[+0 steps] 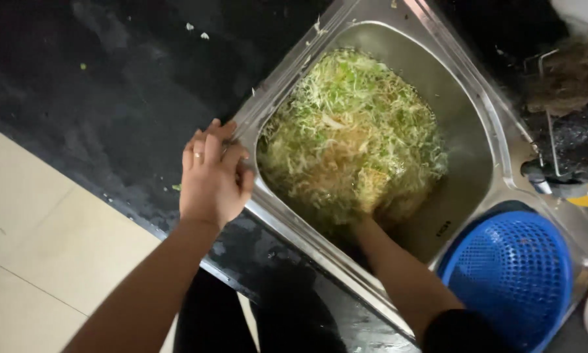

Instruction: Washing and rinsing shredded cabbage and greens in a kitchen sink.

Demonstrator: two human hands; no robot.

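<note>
A steel sink basin is full of water with shredded pale green cabbage floating in it. My left hand rests flat on the sink's left rim, fingers together, a ring on one finger, holding nothing. My right forearm reaches down into the water; my right hand is under the shreds and shows only as a blurred shape, so its fingers cannot be made out.
A blue perforated plastic colander sits in the second basin at lower right. A black stone counter with a few cabbage scraps surrounds the sink. A scrubber and tap parts lie at upper right. Pale floor tiles lie at left.
</note>
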